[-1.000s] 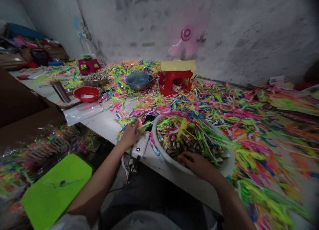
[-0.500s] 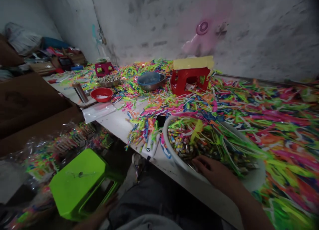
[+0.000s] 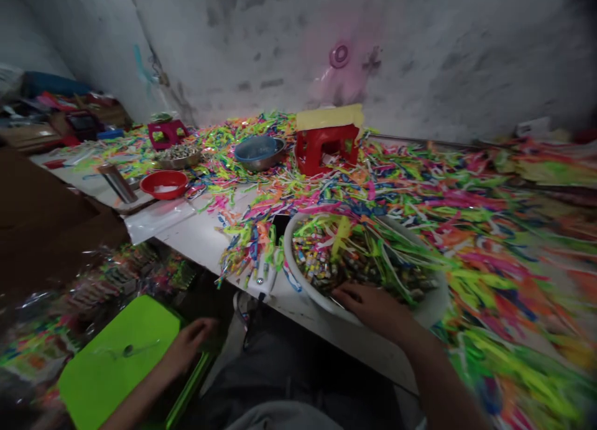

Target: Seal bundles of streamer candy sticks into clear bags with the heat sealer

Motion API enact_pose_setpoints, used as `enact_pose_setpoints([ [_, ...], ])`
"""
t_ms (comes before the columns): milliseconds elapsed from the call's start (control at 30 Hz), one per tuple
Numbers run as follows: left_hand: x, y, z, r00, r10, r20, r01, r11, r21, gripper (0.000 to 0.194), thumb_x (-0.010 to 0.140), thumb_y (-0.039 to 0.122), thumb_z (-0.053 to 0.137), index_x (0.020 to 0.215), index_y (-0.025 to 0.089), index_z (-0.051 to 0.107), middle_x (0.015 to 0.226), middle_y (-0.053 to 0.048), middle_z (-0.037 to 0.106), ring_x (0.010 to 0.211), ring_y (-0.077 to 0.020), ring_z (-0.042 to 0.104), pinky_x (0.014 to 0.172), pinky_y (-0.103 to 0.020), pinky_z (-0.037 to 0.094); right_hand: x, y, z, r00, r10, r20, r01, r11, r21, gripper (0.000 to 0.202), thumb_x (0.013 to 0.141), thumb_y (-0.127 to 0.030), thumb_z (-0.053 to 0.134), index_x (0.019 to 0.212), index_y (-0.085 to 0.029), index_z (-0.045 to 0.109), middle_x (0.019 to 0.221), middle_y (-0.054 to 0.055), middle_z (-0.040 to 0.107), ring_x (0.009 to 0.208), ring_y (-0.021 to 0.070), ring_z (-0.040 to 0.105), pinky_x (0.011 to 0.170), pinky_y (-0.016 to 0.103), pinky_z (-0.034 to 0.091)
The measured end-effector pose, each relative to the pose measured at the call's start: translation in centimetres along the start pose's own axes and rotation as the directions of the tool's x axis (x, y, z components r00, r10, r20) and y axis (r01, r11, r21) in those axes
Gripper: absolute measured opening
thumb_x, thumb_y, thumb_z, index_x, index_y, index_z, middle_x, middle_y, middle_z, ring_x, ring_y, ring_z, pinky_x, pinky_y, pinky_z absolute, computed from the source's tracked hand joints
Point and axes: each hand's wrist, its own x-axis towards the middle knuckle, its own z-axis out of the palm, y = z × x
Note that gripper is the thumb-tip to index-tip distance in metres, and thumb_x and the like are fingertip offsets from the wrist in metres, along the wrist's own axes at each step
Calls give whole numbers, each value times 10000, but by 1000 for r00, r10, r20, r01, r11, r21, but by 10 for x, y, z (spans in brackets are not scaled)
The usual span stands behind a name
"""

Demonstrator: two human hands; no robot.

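Observation:
A white basin (image 3: 293, 265) stands at the table's near edge, filled with small, multicoloured pieces. Bright green and white strips lie over part of its contents. My right hand (image 3: 368, 302) is closed at the near rim, its curled fingers reaching just inside; the rim hides part of the grip. Over the right side of a bright green plastic stool (image 3: 116, 355), my left hand (image 3: 193, 338) hangs in the air. Its fingers are loosely stretched, slightly blurred, with nothing visible in them.
Colourful soft strips (image 3: 420, 187) cover much of the table. Left of the basin lie a phone (image 3: 280, 225) and a white device with a cable (image 3: 261, 278). Farther off stand a red stool (image 3: 326, 150), a blue bowl (image 3: 256, 149), a red bowl (image 3: 164, 184) and a metal flask (image 3: 116, 181).
The view has turned rightward, shifting the scene left. My left hand has risen from low beside the green stool to above its side. My right hand stays at the basin's rim.

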Motion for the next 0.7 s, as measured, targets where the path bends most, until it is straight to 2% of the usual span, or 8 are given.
enact_pose_setpoints([
  [100, 28, 72, 0, 969, 244, 29, -245, 969, 27, 341, 808, 487, 565, 958, 221, 718, 957, -47, 745, 929, -244, 677, 887, -364, 519, 3, 0, -1, 997, -34, 70, 33, 999, 14, 397, 926, -459, 403, 1078, -263, 713, 1151, 56, 705, 1053, 275, 629, 884, 358, 430],
  [167, 43, 120, 12, 894, 445, 51, -448, 890, 82, 278, 849, 406, 544, 979, 228, 714, 982, -45, 732, 963, -227, 656, 918, -355, 491, 3, 0, -2, 997, 0, 74, 2, 1000, -19, 400, 927, -468, 405, 1072, -246, 704, 1111, 71, 715, 1007, 279, 645, 843, 359, 443],
  [267, 70, 183, 45, 738, 668, 99, -675, 728, 121, 242, 854, 323, 546, 992, 220, 715, 1011, -66, 724, 992, -225, 636, 940, -358, 459, 1, -4, -2, 997, 72, 12, -70, 991, -111, 419, 933, -477, 397, 1012, -204, 705, 1049, 111, 723, 957, 295, 660, 774, 356, 442],
  [333, 93, 217, 75, 694, 705, 148, -720, 685, 113, 246, 864, 289, 520, 987, 200, 713, 978, -79, 722, 921, -214, 645, 857, -328, 481, 0, -6, -1, 998, 59, -23, -62, 988, -140, 406, 942, -444, 396, 950, -190, 713, 1015, 118, 727, 947, 289, 663, 751, 341, 430],
  [467, 132, 264, 136, 744, 593, 307, -666, 696, 269, 291, 845, 322, 564, 1059, 165, 682, 859, -84, 711, 774, -219, 646, 694, -298, 467, -1, -7, -1, 993, 22, -115, -31, 996, -79, 282, 902, -378, 498, 875, -177, 694, 906, 102, 730, 842, 244, 668, 675, 296, 400],
  [533, 142, 275, 157, 774, 551, 312, -632, 690, 353, 321, 798, 339, 635, 1063, 162, 670, 836, -87, 708, 772, -238, 651, 680, -302, 451, -2, -5, 0, 980, 38, -194, -45, 998, -33, 188, 862, -324, 553, 878, -178, 670, 865, 87, 719, 787, 225, 654, 642, 282, 385],
  [600, 146, 278, 167, 794, 538, 284, -607, 724, 327, 289, 760, 290, 668, 1022, 169, 662, 808, -79, 707, 742, -233, 659, 660, -294, 444, -3, -3, -1, 957, 68, -284, -70, 998, 3, 114, 823, -239, 566, 886, -181, 642, 836, 72, 702, 754, 210, 633, 623, 272, 373],
  [700, 145, 269, 164, 804, 480, 352, -522, 852, 31, 229, 794, 275, 601, 1005, 189, 618, 610, -14, 657, 532, -190, 626, 555, -270, 433, -5, 1, -1, 917, 47, -397, -15, 996, 83, 159, 796, -160, 519, 922, -194, 612, 817, 43, 682, 725, 187, 608, 631, 266, 380],
])
